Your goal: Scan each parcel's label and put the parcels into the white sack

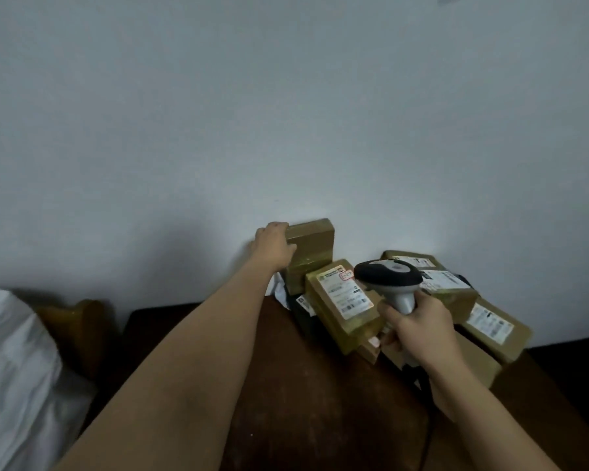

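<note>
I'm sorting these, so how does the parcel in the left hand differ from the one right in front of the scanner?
The held parcel stands by the wall, gripped by the left hand, and shows no label. The labelled parcel lies tilted on the pile, untouched, with its white label facing up. Both are brown, tape-wrapped boxes.

The white sack (pixel 11 368) is cut off by the left and bottom edges. Print on the labels (pixel 346 294) is too blurred to read. The left hand (pixel 274 244) hides the near end of the upright parcel (pixel 312 239). The scanner's (pixel 390 275) handle is hidden in the right hand (pixel 417 329); its cable runs off the bottom edge.
</note>
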